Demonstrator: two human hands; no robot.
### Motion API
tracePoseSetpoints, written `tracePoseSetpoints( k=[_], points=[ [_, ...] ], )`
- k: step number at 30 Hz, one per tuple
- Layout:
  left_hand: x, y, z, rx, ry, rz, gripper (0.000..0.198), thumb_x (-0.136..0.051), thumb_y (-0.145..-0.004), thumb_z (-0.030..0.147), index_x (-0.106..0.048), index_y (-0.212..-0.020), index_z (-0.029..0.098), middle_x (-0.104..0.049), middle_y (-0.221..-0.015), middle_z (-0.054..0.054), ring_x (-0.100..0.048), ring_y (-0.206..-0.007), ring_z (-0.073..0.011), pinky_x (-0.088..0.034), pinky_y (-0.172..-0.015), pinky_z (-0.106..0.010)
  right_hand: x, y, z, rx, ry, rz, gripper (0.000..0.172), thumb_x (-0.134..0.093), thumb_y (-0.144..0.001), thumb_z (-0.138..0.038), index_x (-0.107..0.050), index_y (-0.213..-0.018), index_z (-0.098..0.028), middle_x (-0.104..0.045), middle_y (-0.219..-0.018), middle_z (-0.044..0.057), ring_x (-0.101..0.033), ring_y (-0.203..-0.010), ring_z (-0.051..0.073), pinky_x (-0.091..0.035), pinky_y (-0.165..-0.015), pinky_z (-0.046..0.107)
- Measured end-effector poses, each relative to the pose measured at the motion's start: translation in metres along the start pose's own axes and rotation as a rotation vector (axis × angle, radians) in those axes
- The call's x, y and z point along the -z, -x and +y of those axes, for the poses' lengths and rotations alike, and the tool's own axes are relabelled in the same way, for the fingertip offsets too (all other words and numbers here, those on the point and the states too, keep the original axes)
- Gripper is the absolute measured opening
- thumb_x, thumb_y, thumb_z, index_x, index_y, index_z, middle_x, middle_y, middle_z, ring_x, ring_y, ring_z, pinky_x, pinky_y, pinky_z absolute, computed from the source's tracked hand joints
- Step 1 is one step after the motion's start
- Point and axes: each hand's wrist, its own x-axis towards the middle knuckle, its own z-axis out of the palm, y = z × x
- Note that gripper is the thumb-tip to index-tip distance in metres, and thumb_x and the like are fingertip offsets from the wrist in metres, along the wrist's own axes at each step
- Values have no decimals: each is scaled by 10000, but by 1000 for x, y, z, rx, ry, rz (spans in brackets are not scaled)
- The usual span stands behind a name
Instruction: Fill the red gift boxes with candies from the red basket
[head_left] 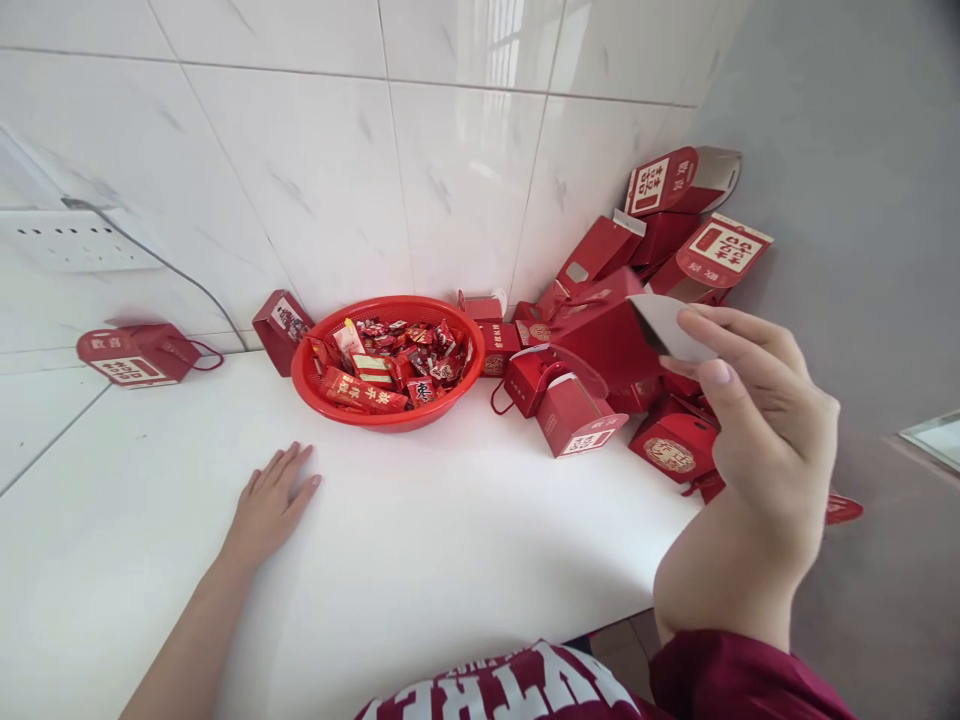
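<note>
Between thumb and fingers, my right hand (772, 420) pinches the pale flap of a red gift box (604, 330), which is raised in front of a heap of similar boxes. The side of this box facing me is plain dark red. My left hand (271, 505) rests flat on the white table (420, 560), fingers stretched out and holding nothing. Beyond it stands a red plastic basket (390, 420) of wrapped candies (367, 390), mostly red with some pale wrappers.
Several red boxes (670, 450) are piled at the right against the wall. One box (139, 355) with a cord handle lies at the far left, another (282, 330) leans beside the basket. A grey cable (172, 265) runs from a power strip (82, 243) along the tiled wall.
</note>
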Motion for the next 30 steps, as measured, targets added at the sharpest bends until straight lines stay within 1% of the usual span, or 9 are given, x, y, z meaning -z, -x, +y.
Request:
tracePoseSetpoints(
  k=[2,4,7,10,14,16,20,25,30],
  points=[
    [1,1,1,5,2,-2,611,-280,-996,512,-347,-1535,234,-284,-1628,-43,-241,-1515,-298,-214,-1220,-541,-13,-2,-11,-43,-110,-130,301,-571,-970,-234,-699,-1227,-326,-600,-1321,39,-598,-1207,220,-635,-838,361],
    [0,1,2,6,2,-6,610,-275,-998,515,-348,-1535,233,-285,-1628,-43,-238,-1516,-297,-215,-1220,-544,-30,-3,-12,-82,-151,-362,286,-563,-981,-255,-699,-1228,-304,-608,-1317,49,-592,-1214,224,-624,-846,346],
    [-1,1,2,-6,14,-8,606,-283,-1001,509,-354,-1531,226,-299,-1623,-51,-239,-1515,-303,-212,-1220,-555,-64,-1,-3,-72,-212,-776,283,-536,-997,-275,-690,-1235,-277,-631,-1293,58,-608,-1199,220,-572,-952,366],
    [6,3,8,-11,65,33,573,-345,-986,493,-461,-1464,198,-372,-1585,-92,-317,-1480,-323,-262,-1203,-556,-97,8,6,-15,-303,-1003,312,-510,-1001,-241,-650,-1278,-275,-629,-1322,51,-601,-1214,206,-569,-937,348],
    [40,12,45,-95,242,163,387,-443,-976,438,-632,-1258,251,-532,-1456,-57,-572,-1264,-253,-548,-951,-363,-114,15,9,40,-275,-1017,317,-513,-985,-197,-627,-1276,-251,-618,-1345,58,-580,-1236,206,-562,-921,343],
    [64,16,75,-207,336,248,282,-500,-973,378,-669,-1167,262,-628,-1318,-43,-611,-1194,-217,-564,-863,-293,-113,16,8,65,-254,-1009,246,-511,-986,-189,-667,-1172,-231,-687,-1201,55,-643,-1101,195,-556,-896,342],
    [97,21,137,-522,492,377,155,-554,-946,186,-681,-1030,216,-699,-1090,-59,-670,-1028,-180,-534,-939,-309,-115,21,10,147,-209,-1060,240,-471,-992,-137,-684,-1059,-222,-724,-1041,36,-674,-965,189,-543,-861,341],
    [91,21,182,-743,416,401,215,-598,-901,154,-668,-1087,236,-705,-1134,-68,-658,-1057,-213,-537,-908,-370,-133,31,15,195,-136,-1092,282,-432,-1002,-136,-652,-1164,-207,-697,-1179,68,-643,-1099,220,-524,-949,384],
    [68,22,182,-558,360,401,285,-574,-926,161,-626,-1194,244,-674,-1246,-66,-611,-1158,-243,-491,-975,-420,-142,36,16,153,-153,-1199,312,-390,-1010,-129,-640,-1184,-194,-712,-1141,64,-676,-1020,203,-535,-892,351]
  ],
)
